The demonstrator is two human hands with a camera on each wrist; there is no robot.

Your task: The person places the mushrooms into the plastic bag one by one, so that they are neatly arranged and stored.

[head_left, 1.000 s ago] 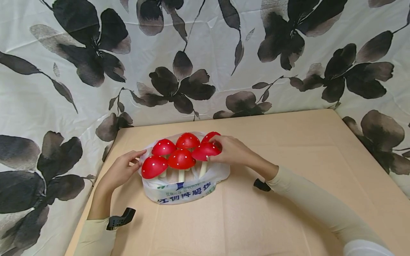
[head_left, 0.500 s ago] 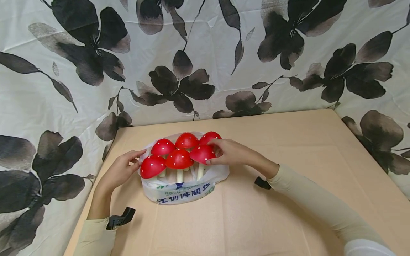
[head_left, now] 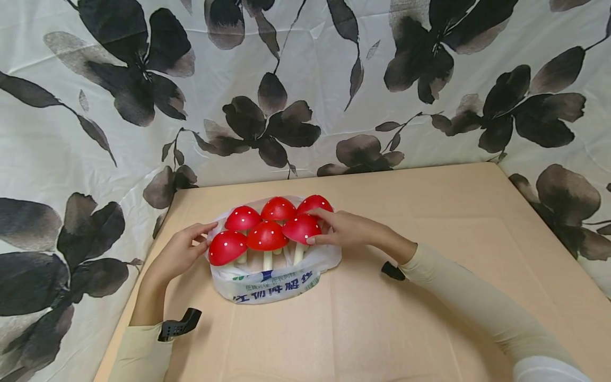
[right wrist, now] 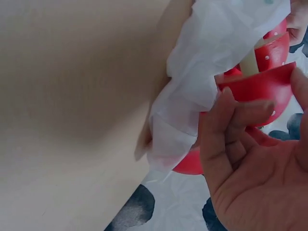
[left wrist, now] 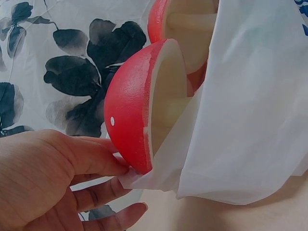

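Observation:
Several toy mushrooms with red, white-dotted caps and pale stems stand in a white plastic bag [head_left: 229,287] with its sides turned down. My left hand [head_left: 181,252] is at the bag's left side. In the left wrist view its thumb and finger pinch the bag's edge [left wrist: 159,180], right beside a red cap [left wrist: 127,106]. My right hand [head_left: 355,229] holds the front right mushroom [head_left: 300,228] by its cap, thumb at the near rim and fingers behind. In the right wrist view the thumb touches that cap's rim, and the other fingers are bent beside the bag.
The bag rests on a tan tabletop [head_left: 406,329], left of its middle. A white cloth [head_left: 353,122] with dark flowers hangs behind the table and along its sides. Black straps [head_left: 179,324] show at both wrists.
The front right mushroom has gone from tilted to more upright and shifted slightly left. My right hand has since drawn slightly right, its fingers still at the cap. The left hand stays put.

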